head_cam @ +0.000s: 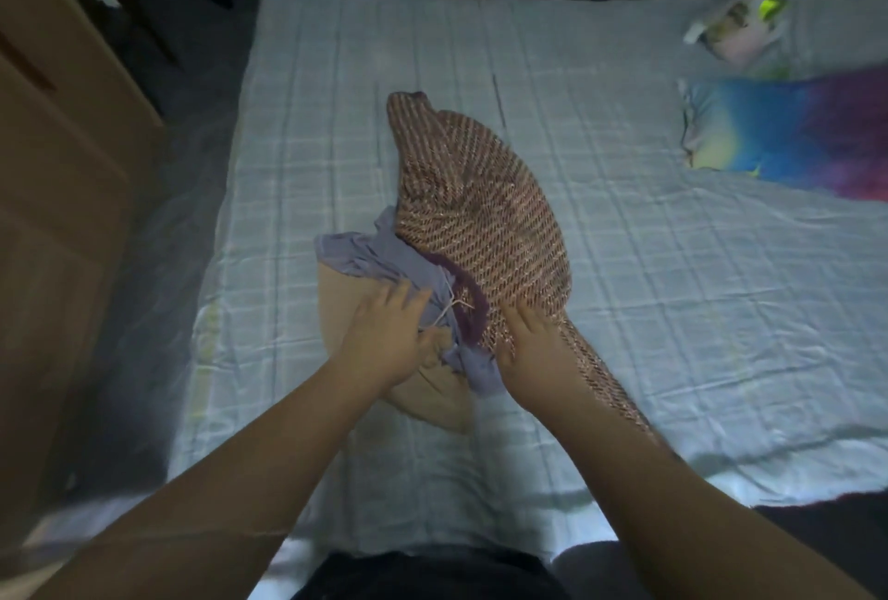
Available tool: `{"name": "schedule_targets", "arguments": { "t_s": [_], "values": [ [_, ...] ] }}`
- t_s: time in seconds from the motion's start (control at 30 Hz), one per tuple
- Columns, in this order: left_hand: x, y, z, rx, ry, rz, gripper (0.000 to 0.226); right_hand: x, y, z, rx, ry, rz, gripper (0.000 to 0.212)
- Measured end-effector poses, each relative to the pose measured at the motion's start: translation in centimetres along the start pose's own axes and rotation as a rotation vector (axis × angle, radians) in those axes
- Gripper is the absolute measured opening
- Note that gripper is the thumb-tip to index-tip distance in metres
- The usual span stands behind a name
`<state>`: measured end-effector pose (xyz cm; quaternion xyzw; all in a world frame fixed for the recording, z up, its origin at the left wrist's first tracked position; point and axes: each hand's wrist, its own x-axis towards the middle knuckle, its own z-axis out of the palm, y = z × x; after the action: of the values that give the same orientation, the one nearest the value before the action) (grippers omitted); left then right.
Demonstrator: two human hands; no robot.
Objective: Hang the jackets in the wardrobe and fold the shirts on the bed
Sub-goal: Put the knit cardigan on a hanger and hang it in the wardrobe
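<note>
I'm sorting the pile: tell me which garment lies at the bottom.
The tan garment: it lies flat on the bed, under the lilac shirt and the striped knit top.

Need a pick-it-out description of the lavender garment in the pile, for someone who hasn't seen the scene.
On the checked bed sheet, find the clothes pile at the near middle. The lavender garment lies bunched between the striped knit top and the beige garment beneath, under the left hand. It alone is plain pale purple.

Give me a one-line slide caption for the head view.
Both hands, left and right, work a pile of clothes on the bed: striped knit top over lavender garment.
</note>
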<state>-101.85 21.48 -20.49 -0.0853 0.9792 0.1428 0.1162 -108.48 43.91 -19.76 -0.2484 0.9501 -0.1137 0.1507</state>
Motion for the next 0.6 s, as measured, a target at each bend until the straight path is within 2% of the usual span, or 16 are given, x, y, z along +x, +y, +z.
{"name": "schedule_targets", "arguments": {
  "t_s": [0.23, 0.33, 0.47, 0.6],
  "values": [
    [7.4, -0.3, 4.3, -0.114, -0.066, -0.057, 0.078, 7.7, 4.4, 4.9, 0.07, -0.186, 0.127, 0.063],
    [10.2, -0.7, 7.0, -0.122, -0.164, -0.088, 0.075, 10.8, 6.1, 7.1, 0.087, -0.268, 0.173, 0.064],
    [13.7, -1.2, 10.2, -0.117, -0.251, -0.101, 0.064, 14.2, 7.7, 9.5, 0.113, -0.326, 0.193, 0.049],
    [16.6, -0.8, 11.2, -0.208, -0.365, -0.139, 0.021, 17.4, 8.7, 11.6, 0.062, -0.374, 0.156, 0.041]
  ]
}}
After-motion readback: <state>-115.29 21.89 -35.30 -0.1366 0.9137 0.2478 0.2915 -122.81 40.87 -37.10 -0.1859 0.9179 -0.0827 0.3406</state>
